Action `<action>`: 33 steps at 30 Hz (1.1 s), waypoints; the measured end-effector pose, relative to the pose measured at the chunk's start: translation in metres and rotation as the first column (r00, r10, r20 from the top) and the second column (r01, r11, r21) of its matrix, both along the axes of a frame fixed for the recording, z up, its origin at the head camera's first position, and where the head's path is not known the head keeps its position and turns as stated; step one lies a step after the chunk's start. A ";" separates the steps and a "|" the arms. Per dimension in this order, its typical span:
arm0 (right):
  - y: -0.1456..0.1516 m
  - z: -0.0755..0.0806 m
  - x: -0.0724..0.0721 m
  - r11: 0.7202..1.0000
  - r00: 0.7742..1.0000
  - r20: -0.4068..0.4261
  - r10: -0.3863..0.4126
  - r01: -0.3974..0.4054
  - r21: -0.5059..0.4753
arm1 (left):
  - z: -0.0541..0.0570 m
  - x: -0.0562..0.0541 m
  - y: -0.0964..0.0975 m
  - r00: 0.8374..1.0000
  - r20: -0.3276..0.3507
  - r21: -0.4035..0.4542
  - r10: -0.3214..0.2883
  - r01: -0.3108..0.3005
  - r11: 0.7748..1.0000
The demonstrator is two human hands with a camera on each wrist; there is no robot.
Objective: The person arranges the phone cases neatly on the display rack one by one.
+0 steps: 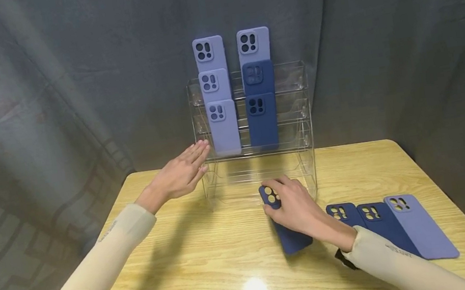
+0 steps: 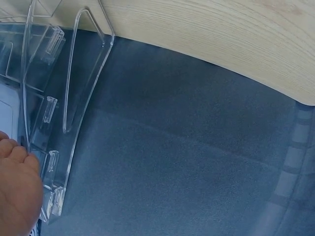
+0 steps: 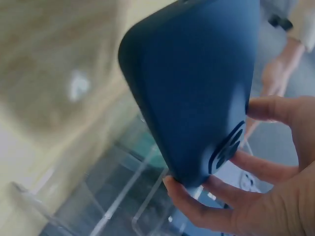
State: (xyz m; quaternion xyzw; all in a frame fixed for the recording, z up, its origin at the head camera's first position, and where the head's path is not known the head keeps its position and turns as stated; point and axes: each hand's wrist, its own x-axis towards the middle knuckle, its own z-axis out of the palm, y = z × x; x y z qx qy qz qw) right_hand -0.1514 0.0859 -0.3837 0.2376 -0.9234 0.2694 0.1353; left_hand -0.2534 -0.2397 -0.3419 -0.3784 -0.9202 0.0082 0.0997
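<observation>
My right hand [image 1: 295, 205] grips a dark blue phone case [image 1: 292, 240] by its camera-hole end, low in front of a clear acrylic tiered rack [image 1: 315, 163]. In the right wrist view, thumb and fingertips pinch the edges of that case [image 3: 192, 83], which is tilted. Beside the rack's left edge is my left hand [image 1: 180, 173], fingers straight and holding nothing; whether it touches the rack I cannot tell. Three lavender cases [image 1: 225, 131] stand in the rack's left column. To their right stand one lavender case [image 1: 260, 44] and two dark blue cases [image 1: 263, 128].
On the table [image 1: 187, 270] at the right lie two dark blue cases [image 1: 389, 229] and a lavender case [image 1: 427, 229], partly behind my right forearm. A grey curtain [image 1: 138, 79] hangs behind the table and along both sides.
</observation>
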 end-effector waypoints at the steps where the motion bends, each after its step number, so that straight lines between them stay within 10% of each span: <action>1: -0.002 0.003 -0.002 1.000 1.000 -0.011 -0.006 0.006 -0.018 | 0.000 0.000 0.000 1.000 -0.002 0.000 -0.001 0.001 1.000; 11: -0.025 0.035 -0.021 0.991 0.982 -0.161 -0.103 0.087 -0.104 | -0.002 -0.001 0.001 1.000 -0.003 0.009 0.008 -0.008 1.000; 22: -0.050 0.041 -0.054 0.981 0.912 -0.371 -0.174 0.126 -0.149 | -0.003 -0.001 0.002 1.000 -0.007 0.019 0.019 -0.018 1.000; 33: -0.080 0.054 -0.077 0.972 0.898 -0.389 -0.206 0.141 -0.188 | -0.003 0.000 0.002 0.999 0.013 0.010 0.034 -0.034 0.999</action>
